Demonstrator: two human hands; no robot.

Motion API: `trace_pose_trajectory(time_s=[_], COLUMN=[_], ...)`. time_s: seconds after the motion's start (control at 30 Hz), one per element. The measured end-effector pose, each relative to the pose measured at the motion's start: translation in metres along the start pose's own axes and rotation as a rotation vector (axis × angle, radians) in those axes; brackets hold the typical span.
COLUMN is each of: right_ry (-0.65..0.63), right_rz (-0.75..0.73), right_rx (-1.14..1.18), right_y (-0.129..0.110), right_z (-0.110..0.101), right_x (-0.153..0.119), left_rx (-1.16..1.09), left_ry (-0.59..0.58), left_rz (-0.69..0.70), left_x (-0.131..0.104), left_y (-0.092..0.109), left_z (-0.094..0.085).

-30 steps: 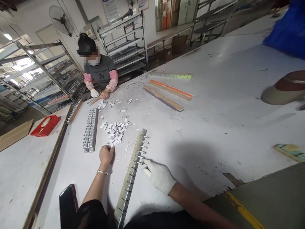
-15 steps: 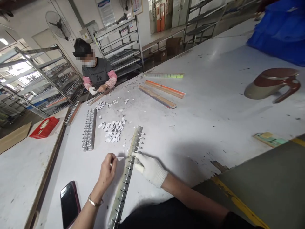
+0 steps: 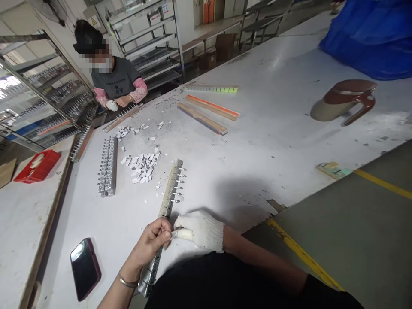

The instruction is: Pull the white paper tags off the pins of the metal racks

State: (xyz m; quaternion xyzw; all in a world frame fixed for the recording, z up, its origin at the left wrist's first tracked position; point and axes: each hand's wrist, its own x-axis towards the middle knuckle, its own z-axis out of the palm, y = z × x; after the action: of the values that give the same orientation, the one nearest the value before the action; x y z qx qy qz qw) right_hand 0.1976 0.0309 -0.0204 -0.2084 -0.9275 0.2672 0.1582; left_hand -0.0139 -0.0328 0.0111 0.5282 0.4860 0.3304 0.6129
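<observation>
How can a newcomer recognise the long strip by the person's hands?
Start from the big white table, then find the bare left hand and the gloved right hand. The long strip lies slanting there, its middle partly hidden by the left hand. A single row of small metal pieces juts from its right edge, whereas the block to its left bears two crowded rows.

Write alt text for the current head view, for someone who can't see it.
A bare left hand pinches a small, indistinct piece beside a gloved right hand, at a long strip edged with metal pegs on a white table. White chips lie piled beyond, a phone lies at left, with a co-worker farther back.
</observation>
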Motion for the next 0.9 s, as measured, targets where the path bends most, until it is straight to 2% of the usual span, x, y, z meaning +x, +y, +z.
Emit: trace_pose_trajectory(time_s=[0.07,0.13,0.23,0.27,0.33,0.43,0.57,0.63,0.73,0.9], right_ry=[0.033,0.081,0.109,0.091,0.032,-0.038,-0.028,-0.016,-0.032,-0.121], right_rz=[0.007,0.006,0.045,0.065,0.100,0.170,0.500,0.580,0.560,0.524], right_rx=[0.014,-0.034,-0.154,-0.182,-0.208,-0.197,-0.184,-0.185,-0.181,-0.181], right_y=[0.002,0.004,0.004,0.004,0.005,0.008,0.014,0.014,0.013,0.009], right_z=[0.002,0.008,0.022,0.026,0.029,0.025,0.023,0.027,0.034,0.031], right_x=[-0.003,-0.003,0.000,0.001,0.005,0.015,0.031,0.038,0.045,0.058], left_rx=[-0.203,-0.163,0.290,0.435,0.601,0.646,0.811,0.889,0.910,0.909], left_ry=[-0.019,0.116,0.355,0.390,0.380,0.341,0.532,0.488,0.365,0.399], left_rz=[-0.031,-0.014,0.085,0.117,0.145,0.063,0.027,0.033,0.006,0.012], left_x=[0.001,0.003,0.003,0.003,0.004,0.010,0.026,0.034,0.042,0.044], left_y=[-0.006,-0.009,-0.007,-0.006,-0.007,-0.014,-0.027,-0.033,-0.043,-0.055], left_z=[0.005,0.010,0.018,0.019,0.019,0.006,-0.024,-0.035,-0.040,-0.037])
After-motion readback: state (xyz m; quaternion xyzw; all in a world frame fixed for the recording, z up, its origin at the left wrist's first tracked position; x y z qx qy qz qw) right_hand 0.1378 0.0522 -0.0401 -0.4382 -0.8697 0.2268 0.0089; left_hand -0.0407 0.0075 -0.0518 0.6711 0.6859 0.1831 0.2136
